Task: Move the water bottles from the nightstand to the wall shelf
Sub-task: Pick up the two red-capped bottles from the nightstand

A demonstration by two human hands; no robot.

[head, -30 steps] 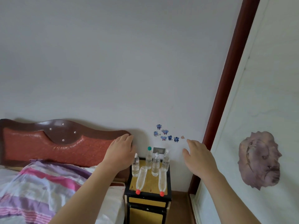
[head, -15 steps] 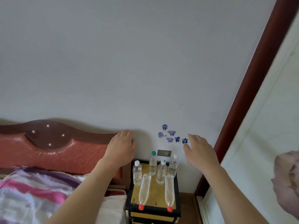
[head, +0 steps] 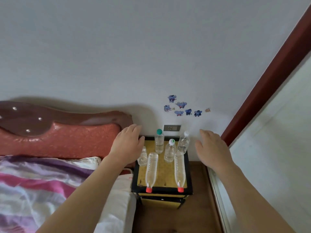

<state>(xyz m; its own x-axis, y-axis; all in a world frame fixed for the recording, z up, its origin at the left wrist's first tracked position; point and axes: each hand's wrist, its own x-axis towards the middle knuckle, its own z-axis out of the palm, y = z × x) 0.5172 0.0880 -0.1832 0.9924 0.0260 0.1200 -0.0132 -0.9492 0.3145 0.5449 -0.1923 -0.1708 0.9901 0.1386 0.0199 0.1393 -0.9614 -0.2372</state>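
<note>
Left grip, slack and empty like right grip, half hides one bottle.

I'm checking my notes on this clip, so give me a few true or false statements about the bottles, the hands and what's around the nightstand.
1. Two red-capped bottles lie flat on the nightstand. True.
2. The left hand grips the teal-capped bottle. False: the hand's fingers are straight and hold nothing, and that bottle stands upright on its own, apart from the hand.
3. The right hand is open and holds nothing. True.
4. The bed is on the person's right of the nightstand. False: it is on the left, and the wooden floor is on the right.
</note>
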